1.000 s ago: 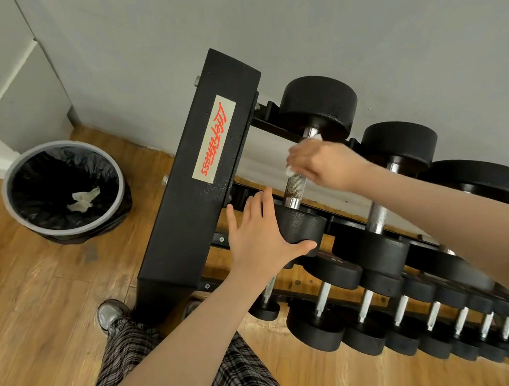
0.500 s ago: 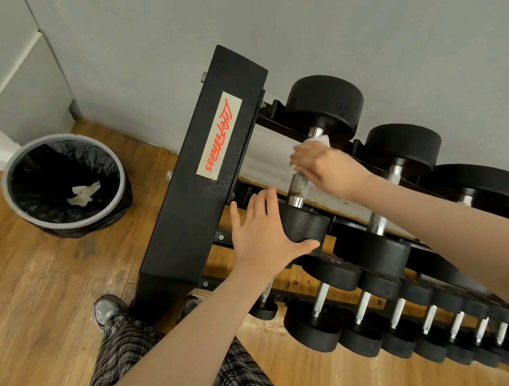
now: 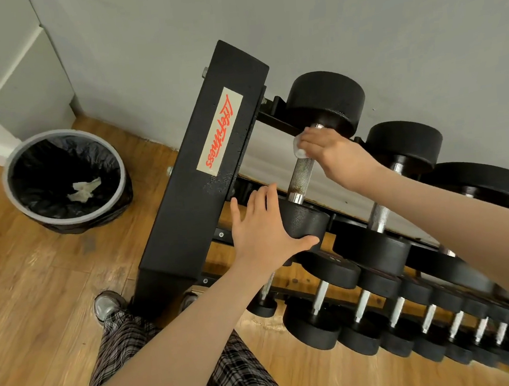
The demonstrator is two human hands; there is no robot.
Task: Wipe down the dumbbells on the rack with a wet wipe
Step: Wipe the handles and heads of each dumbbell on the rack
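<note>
where 2 hands [image 3: 262, 229] meet, 1 dumbbell [image 3: 302, 170]

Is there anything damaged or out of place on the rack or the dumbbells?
Mostly no. The label on the rack's end post is peeling at its lower corner, with scuffed paint beside it. The knurled handle looks brownish near its lower end, possibly rust or grime.

A lined bin [image 3: 62, 191] holding crumpled tissue [image 3: 85, 189] stands on wooden floor [image 3: 24, 290].

A grey wall [image 3: 354, 14] fills twelve o'clock above a wooden plank floor [image 3: 34, 289], with a black-lined bin [image 3: 12, 183] at nine o'clock.
</note>
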